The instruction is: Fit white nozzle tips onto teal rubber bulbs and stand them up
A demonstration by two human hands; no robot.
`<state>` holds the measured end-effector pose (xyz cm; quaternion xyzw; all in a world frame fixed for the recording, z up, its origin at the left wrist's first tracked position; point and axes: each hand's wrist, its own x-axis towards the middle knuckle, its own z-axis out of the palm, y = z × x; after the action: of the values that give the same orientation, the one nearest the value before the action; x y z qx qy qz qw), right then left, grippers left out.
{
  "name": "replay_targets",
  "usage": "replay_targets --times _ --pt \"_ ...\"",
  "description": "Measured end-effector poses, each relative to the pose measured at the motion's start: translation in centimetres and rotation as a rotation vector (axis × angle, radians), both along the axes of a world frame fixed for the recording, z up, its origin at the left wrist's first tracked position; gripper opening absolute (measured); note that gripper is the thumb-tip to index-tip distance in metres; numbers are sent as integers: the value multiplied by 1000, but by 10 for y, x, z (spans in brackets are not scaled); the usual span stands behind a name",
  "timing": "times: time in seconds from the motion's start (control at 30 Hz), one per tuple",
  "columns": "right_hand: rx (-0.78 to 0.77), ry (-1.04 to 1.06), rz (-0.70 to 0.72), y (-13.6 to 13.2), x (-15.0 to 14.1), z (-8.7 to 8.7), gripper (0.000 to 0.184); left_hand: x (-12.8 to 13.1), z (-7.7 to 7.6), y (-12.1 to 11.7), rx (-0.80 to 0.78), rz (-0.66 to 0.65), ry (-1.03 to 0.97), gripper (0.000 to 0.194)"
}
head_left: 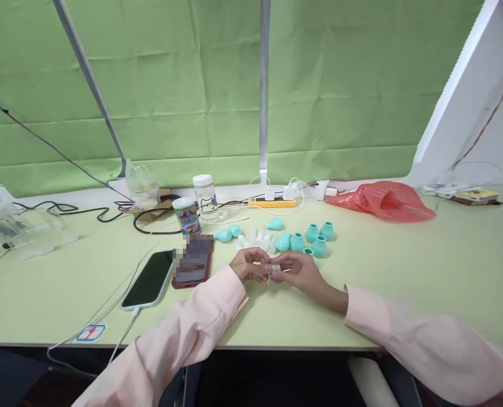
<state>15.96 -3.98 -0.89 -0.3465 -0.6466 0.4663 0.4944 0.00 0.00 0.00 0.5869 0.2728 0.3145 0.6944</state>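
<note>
My left hand (252, 265) and my right hand (296, 271) meet over the near middle of the table, fingertips pinched together. Between them is a small whitish translucent piece (275, 267), mostly covered by the fingers; its exact kind is hard to make out. Just beyond the hands lies a loose pile of small white plastic pieces (259, 238). Turquoise vase-shaped pieces (319, 247) stand upright beside the right hand, several of them in a cluster. More turquoise pieces (223, 236) lie on their sides behind the left hand.
Left of my hands lie a phone with a red case (193, 263) and a charging phone (149, 280) with its white cable. Behind them stand a printed can (187, 216) and a clear bottle (206, 198). A yellow power strip (272, 202) and red plastic bag (382, 200) sit at the back.
</note>
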Motion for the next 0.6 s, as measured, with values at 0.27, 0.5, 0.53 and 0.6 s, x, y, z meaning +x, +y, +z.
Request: replay_targets --times 0.27,0.5,0.53,0.6 --pt "110 -52 -76 -3 -3 1 25 2 2 -5 42 33 -36 35" --pt "614 -411 -408 3 26 22 31 1 1 1 -42 116 -140 42" --pt "660 -526 -456 6 33 27 27 1 0 2 -63 119 -147 43" --pt "681 -804 -538 12 45 36 26 1 -2 5 -95 108 -157 42"
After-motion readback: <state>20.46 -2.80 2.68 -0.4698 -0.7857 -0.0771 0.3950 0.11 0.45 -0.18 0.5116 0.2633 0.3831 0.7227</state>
